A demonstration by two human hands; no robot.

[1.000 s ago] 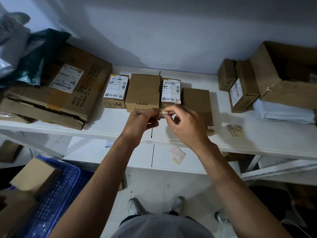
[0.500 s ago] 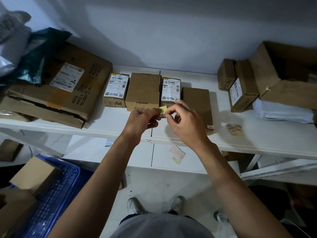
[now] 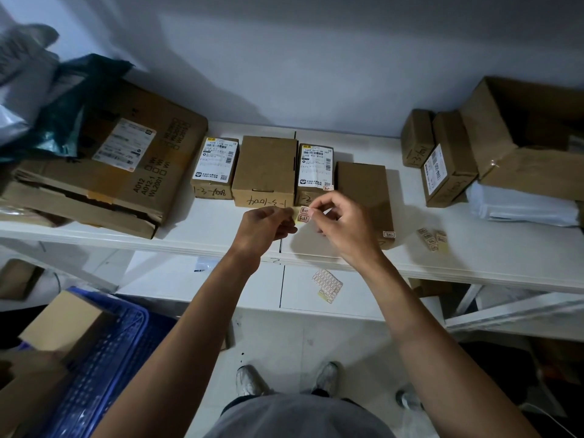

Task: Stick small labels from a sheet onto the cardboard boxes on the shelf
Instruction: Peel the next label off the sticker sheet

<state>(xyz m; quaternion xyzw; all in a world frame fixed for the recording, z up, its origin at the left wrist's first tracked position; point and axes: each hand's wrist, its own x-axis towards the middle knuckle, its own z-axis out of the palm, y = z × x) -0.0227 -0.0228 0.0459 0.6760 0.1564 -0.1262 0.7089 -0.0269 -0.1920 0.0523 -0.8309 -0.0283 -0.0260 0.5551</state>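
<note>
Several small cardboard boxes stand in a row on the white shelf [image 3: 474, 260]. My left hand [image 3: 264, 227] pinches a small yellow strip of labels [image 3: 302, 214] just in front of the plain box [image 3: 264, 170] marked 1-3-1004. My right hand [image 3: 343, 229] has thumb and forefinger closed on the top label of that strip. The box with a white shipping label [image 3: 314, 172] carries a small sticker at its near right corner. The plain box [image 3: 363, 192] to its right, partly hidden by my right hand, has one at its near corner too.
A large box [image 3: 104, 172] under dark and white bags fills the left. More boxes [image 3: 445, 165] and an open carton [image 3: 531, 143] sit right, above white bags. Loose label strips [image 3: 431, 238] lie on the shelf; a label sheet [image 3: 327, 281] lies below. A blue crate [image 3: 104, 352] stands low left.
Both hands have stayed in front of the boxes. The strip now shows two labels face up, and my right fingers have shifted onto its top label.
</note>
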